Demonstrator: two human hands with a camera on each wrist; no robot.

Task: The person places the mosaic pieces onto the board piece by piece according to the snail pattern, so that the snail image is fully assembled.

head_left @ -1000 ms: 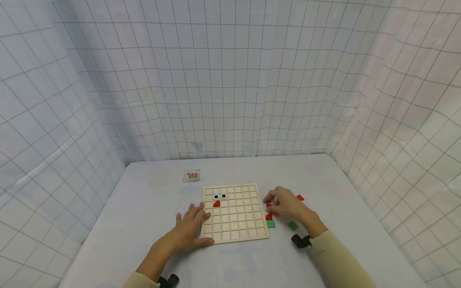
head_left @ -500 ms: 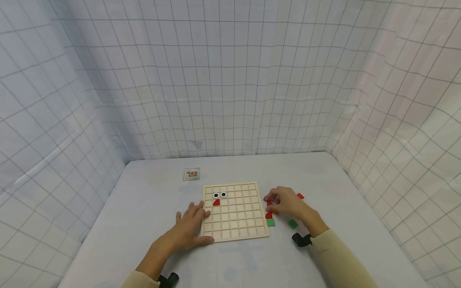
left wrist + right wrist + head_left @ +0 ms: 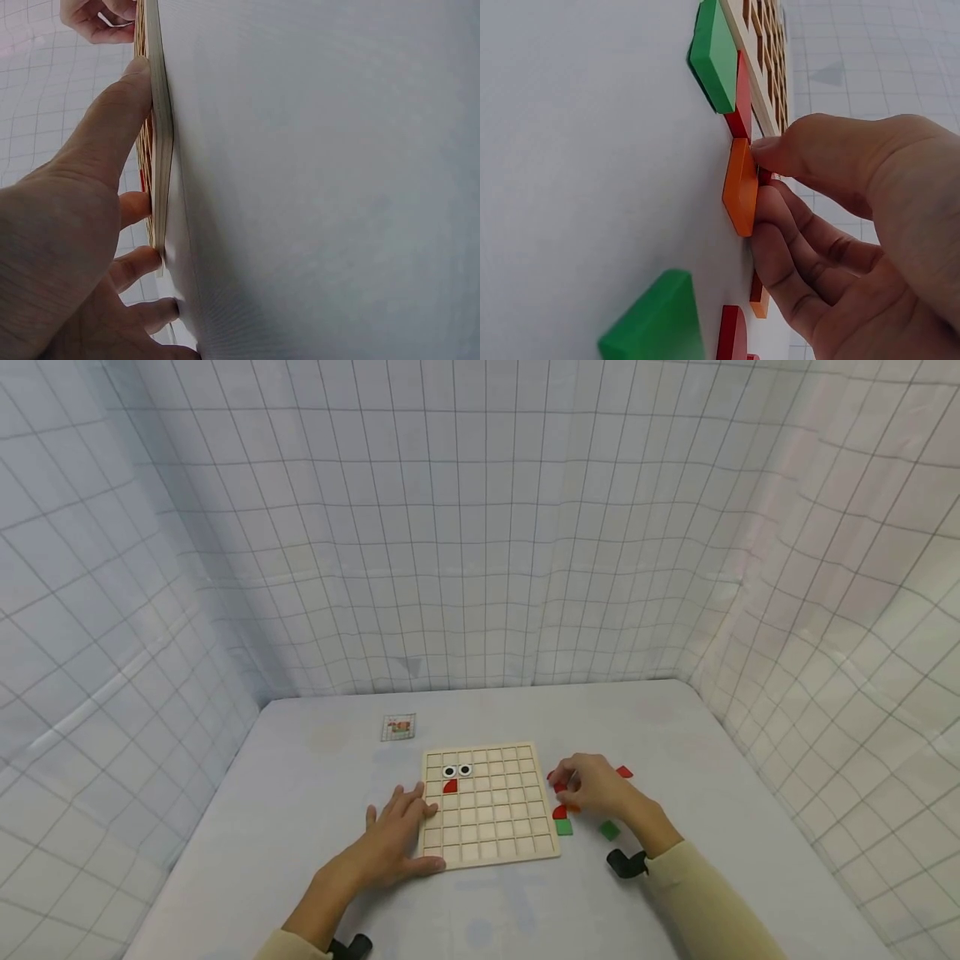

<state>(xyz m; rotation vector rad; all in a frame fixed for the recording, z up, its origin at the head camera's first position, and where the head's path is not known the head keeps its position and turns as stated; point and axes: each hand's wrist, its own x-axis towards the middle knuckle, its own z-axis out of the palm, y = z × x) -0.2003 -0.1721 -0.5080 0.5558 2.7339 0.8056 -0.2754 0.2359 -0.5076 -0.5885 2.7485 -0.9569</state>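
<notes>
A pale wooden grid board (image 3: 495, 814) lies flat on the table. On its upper left cells sit two round eye pieces (image 3: 457, 771), with a red quarter-round tile (image 3: 451, 787) just below them. My left hand (image 3: 393, 837) rests spread along the board's left edge, its thumb on the near corner. Beyond the board's right side, my right hand (image 3: 592, 781) pinches a small red tile (image 3: 560, 787) between thumb and fingers, low over the table. In the right wrist view the fingers mostly hide that tile, and an orange tile (image 3: 740, 191) lies right beside the thumb.
A green square tile (image 3: 564, 827) and another red tile (image 3: 560, 812) lie along the board's right edge. More loose pieces surround the right hand, including a green tile (image 3: 610, 831) and a red one (image 3: 625, 772). A small picture card (image 3: 398, 727) lies beyond the board, far left.
The head view shifts slightly. Both hands stay nearly in place, the left on the board and the right fingers at the red tile.
</notes>
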